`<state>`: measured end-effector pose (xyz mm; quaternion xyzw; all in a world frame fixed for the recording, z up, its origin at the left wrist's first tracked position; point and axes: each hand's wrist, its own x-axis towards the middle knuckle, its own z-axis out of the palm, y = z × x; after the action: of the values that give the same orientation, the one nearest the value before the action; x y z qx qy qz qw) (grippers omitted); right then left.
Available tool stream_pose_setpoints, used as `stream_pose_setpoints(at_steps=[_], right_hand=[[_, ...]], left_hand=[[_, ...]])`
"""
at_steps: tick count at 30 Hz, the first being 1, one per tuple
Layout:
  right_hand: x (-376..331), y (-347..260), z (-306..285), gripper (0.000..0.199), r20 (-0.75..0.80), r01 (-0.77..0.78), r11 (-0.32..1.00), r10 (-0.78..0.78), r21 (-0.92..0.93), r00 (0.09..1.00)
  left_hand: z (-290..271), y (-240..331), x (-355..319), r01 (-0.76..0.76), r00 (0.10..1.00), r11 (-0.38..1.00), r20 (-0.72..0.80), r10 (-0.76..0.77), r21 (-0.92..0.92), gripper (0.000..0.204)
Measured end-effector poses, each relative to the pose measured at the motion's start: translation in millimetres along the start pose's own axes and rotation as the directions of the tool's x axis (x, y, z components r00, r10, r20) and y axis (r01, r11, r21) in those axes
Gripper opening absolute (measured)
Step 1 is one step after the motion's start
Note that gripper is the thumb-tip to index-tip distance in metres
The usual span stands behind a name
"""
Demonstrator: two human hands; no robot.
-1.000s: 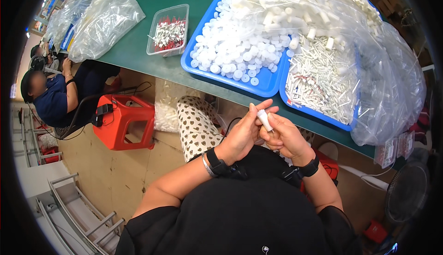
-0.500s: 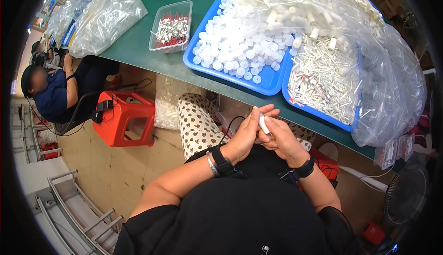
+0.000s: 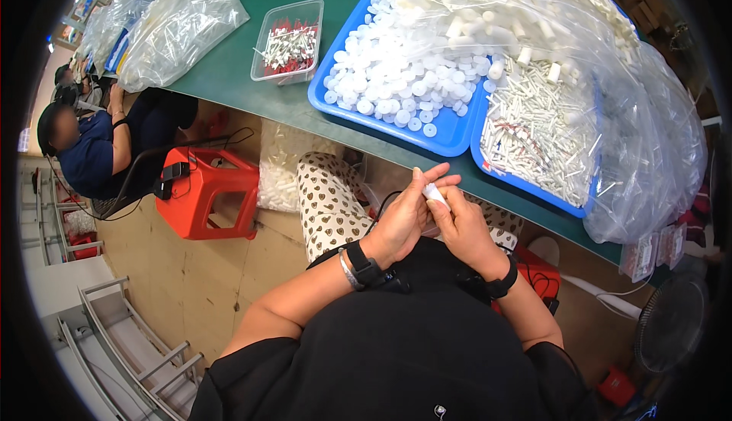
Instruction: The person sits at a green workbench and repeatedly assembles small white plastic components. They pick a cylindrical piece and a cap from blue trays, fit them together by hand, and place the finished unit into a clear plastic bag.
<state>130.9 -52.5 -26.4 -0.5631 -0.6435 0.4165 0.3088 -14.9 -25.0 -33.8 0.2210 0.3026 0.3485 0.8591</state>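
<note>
Over my lap, just off the front edge of the table, my two hands meet. In my right hand a small white cylindrical piece is pinched between thumb and fingers, one end showing. My left hand lies against it from the other side, thumb up and fingers stretched out to the right. Whether anything small sits in the left palm is hidden. Nearest on the table are a blue tray of translucent white discs and a blue tray of thin white sticks, some with red parts.
A clear plastic box holds red and white pieces. Large clear bags of white cylinders cover the trays' right side. A red stool stands left, with a seated person beyond it. A fan is at lower right.
The white piece has turned and shifted slightly up between my hands, and less of it shows. My right fingers have changed their grip, and the view has moved a little.
</note>
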Motion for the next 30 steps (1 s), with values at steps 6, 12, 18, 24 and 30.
stream_pose_setpoints(at_steps=[6, 12, 18, 24, 30], right_hand=[[-5.3, 7.2, 3.8, 0.023, 0.165, 0.043, 0.926, 0.022, -0.376, 0.986], [-8.6, 42.8, 6.1, 0.029, 0.208, -0.059, 0.993, 0.079, -0.104, 0.975], [6.1, 71.4, 1.7, 0.044, 0.221, -0.310, 0.899, 0.385, -0.309, 0.896], [-3.5, 43.5, -18.3, 0.026, 0.173, -0.007, 0.898, 0.093, -0.441, 0.980], [24.9, -16.1, -88.5, 0.008, -0.206, 0.147, 0.744, -0.360, -0.652, 0.910]], left_hand=[[-12.5, -23.6, -4.9, 0.173, 0.983, 0.985, -0.071, -0.172, 0.014, 0.060], [-36.1, -48.2, 4.5, 0.349, 0.933, 0.931, -0.050, -0.356, -0.105, 0.061], [-54.4, -52.6, 13.9, 0.510, 0.822, 0.846, -0.203, -0.533, -0.154, 0.068], [-41.4, 11.1, 4.0, 0.276, 0.960, 0.922, -0.124, -0.251, 0.271, 0.037], [-6.5, 66.1, 17.1, -0.356, 0.860, 0.233, 0.220, 0.461, 0.905, 0.020]])
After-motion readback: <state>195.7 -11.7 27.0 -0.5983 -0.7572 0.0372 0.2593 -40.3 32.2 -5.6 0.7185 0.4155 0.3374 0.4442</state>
